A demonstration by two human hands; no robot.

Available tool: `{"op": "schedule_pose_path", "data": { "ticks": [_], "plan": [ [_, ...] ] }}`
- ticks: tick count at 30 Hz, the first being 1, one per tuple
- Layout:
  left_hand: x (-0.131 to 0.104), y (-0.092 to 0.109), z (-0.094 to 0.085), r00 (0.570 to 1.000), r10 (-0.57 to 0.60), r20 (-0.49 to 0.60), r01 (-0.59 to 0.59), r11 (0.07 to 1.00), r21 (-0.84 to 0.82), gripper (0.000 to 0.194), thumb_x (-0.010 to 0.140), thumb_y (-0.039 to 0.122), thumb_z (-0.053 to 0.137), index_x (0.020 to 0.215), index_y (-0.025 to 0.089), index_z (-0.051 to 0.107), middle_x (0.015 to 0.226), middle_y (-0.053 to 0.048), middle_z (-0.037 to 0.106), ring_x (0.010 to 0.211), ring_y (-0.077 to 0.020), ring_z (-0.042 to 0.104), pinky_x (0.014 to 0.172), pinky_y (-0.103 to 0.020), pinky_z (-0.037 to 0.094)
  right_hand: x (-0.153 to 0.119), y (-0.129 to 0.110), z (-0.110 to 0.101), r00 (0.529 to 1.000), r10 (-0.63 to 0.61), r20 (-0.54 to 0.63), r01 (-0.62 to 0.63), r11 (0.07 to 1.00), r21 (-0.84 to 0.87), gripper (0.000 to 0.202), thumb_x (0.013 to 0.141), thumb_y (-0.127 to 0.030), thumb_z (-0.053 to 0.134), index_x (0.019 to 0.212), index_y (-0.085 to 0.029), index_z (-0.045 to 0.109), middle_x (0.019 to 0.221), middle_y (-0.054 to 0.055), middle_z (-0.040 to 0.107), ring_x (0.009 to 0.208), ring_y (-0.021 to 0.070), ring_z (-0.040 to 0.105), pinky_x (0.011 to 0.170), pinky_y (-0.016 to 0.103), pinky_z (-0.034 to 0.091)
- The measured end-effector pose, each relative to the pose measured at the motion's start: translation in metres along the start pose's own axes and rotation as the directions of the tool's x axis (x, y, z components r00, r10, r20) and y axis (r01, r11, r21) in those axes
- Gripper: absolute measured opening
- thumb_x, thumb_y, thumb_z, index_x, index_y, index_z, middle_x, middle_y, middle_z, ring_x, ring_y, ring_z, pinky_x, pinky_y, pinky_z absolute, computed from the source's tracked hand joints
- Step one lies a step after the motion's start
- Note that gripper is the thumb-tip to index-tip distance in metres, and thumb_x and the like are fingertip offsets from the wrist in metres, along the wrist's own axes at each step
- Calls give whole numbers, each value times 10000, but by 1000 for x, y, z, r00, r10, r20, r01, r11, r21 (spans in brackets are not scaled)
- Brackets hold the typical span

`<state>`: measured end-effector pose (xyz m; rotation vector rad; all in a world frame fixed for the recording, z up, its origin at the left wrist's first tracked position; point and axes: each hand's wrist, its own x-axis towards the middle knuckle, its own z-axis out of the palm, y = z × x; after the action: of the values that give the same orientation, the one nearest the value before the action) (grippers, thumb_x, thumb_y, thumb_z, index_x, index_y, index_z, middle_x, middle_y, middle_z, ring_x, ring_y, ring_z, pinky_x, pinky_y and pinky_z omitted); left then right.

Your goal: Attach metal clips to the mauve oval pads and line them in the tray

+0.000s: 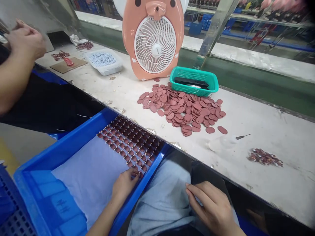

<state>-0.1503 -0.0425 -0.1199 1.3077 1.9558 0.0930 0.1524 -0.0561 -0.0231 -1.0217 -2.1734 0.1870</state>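
If my left fingers [134, 170], pinching a piece [141, 175], drag sideways, its neighbours [139, 163] could skew. My right fingers [199, 193] hang loosely open, apparently empty.

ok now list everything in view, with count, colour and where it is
bench: one, whitish, centre to right
fan: one, orange and white, back of bench
basket: one, green, right of fan
oval discs: many, dull red, piled before basket
thin-tipped tool: one, dark, right of discs
small parts: one heap, mostly dark red, far right
tub: one, white, left of fan
board: one, brown, left of tub
bin: one, blue, below bench
sheet: one, light blue, in bin
small pieces: many, dark red, rows on sheet
other person's hand: upper left
left hand: one, at the rows
right hand: one, over lap
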Motion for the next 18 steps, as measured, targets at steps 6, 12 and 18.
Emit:
{"op": "schedule_pose_path", "data": {
  "ticks": [6, 12, 18],
  "plan": [
    [-11, 7, -16, 995, 43, -89, -46, 999, -27, 228, 875, 427, 594, 920, 264, 747, 935, -43, 824, 807, -267, 758, 697, -335, 538, 3, 18, -16, 967, 105, -233, -131, 987, -98, 233, 846, -66, 713, 1050, -177, 690, 783, 34, 682, 669, 155, 626, 614, 274, 530],
    [-23, 97, -43, 381, 624, -683, -720, 663, 204, 156, 890, 295, 675, 1025, 245, 735, 993, -59, 793, 913, -238, 700, 934, -388, 506, 17, 54, -31, 699, 453, -554, -559, 828, -28, 569, 850, -418, 735, 1329, -190, 529, 1187, 139, 608, 998, 285, 606, 860, 486, 516],
    [-10, 203, -45, 257, 883, -393, -769, 433, 470, 488, 903, 435, 654, 1308, 162, 655, 1379, -190, 629, 1224, -374, 541, 1032, -541, 425, 44, 64, -30, 751, 596, -284, -620, 785, 10, 567, 882, -554, 635, 1303, -182, 555, 1224, 163, 633, 1154, 344, 545, 981, 548, 443]
  ]
}}
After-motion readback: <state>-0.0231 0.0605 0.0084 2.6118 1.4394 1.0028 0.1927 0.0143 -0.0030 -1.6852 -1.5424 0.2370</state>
